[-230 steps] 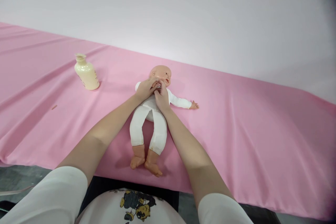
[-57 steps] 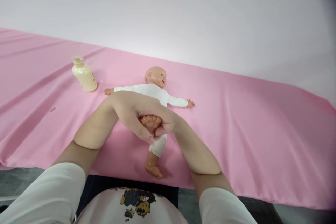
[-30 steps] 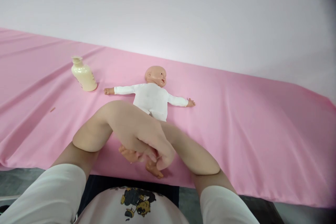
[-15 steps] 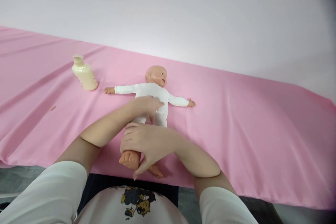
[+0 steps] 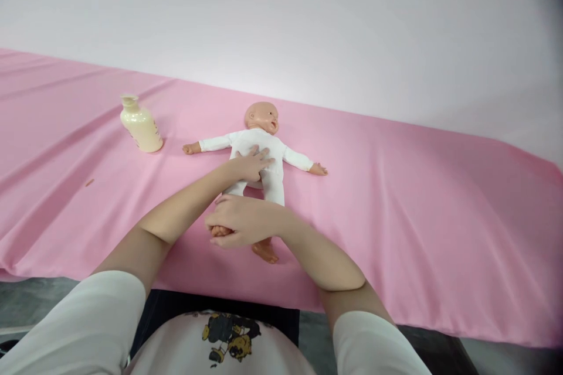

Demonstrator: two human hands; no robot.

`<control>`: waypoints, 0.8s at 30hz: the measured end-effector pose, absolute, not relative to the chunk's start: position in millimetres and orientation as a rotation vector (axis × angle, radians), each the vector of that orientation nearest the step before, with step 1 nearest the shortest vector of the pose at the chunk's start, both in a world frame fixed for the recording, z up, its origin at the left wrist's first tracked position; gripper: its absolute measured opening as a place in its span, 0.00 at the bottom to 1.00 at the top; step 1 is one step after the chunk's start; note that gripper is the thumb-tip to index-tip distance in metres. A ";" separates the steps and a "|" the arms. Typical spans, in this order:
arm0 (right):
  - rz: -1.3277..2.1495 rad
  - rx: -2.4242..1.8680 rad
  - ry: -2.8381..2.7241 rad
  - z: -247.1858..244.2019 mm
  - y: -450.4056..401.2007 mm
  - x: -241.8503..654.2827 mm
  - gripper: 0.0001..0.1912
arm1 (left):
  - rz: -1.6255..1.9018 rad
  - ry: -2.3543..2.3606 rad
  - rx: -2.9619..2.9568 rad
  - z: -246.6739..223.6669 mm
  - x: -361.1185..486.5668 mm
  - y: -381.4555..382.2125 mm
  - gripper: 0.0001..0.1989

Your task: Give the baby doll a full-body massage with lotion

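1. Nearest, the white shirt (image 5: 176, 343) is seen, with a little cartoon printed on it.
2. The doll's loose foot (image 5: 264, 252) is left lying on its own, near the cloth's front edge.
3. The doll's other foot (image 5: 220, 231) is wrapped up by the right hand (image 5: 244, 220). The toes are left peeking out. It is probably held this way so the leg can be guided.
4. The left hand (image 5: 253, 165) is laid on the doll's tummy, its fingers spread apart. Nothing is gripped by it. The body is likely pressed there so it will not slide.
5. The doll (image 5: 264, 138) is laid on its back in the middle, its arms stretched out sideways and its head turned to the right side of the view.
6. A small brown bit (image 5: 90, 182) is seen off to the left; what it is cannot be told from here.
7. A cream pump bottle (image 5: 143, 127) is stood beyond that, perhaps put there to be out of the way.
8. Everything is set on a wrinkly pink cloth (image 5: 352, 217).
9. The back is filled by a plain white wall (image 5: 308, 23).
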State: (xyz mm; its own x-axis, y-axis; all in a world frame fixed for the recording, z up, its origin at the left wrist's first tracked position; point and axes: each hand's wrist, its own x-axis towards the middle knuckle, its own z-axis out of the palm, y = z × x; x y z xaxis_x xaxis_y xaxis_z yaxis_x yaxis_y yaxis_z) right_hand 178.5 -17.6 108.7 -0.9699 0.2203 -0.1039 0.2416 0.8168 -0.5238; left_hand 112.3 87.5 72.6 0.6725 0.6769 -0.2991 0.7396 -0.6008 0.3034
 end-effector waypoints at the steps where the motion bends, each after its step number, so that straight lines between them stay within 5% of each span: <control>1: -0.900 0.382 2.979 107.8 -14.0 178.5 0.14 | -0.143 1.076 2.489 69.7 110.8 90.3 0.37; 8: -1.248 0.504 3.227 84.3 -17.0 193.6 0.14 | 0.502 0.908 2.149 35.9 76.0 76.0 0.17; 15: -0.867 0.793 3.426 25.8 -65.9 215.5 0.20 | 0.982 0.426 2.161 -2.3 31.1 -22.5 0.22; 21: -0.912 0.754 3.591 8.1 -71.7 220.3 0.21 | 0.980 0.230 2.436 -15.2 28.8 -33.9 0.54; 24: -1.062 0.879 3.593 6.7 -75.4 224.9 0.22 | 1.020 0.217 2.596 -17.0 34.9 -35.3 0.57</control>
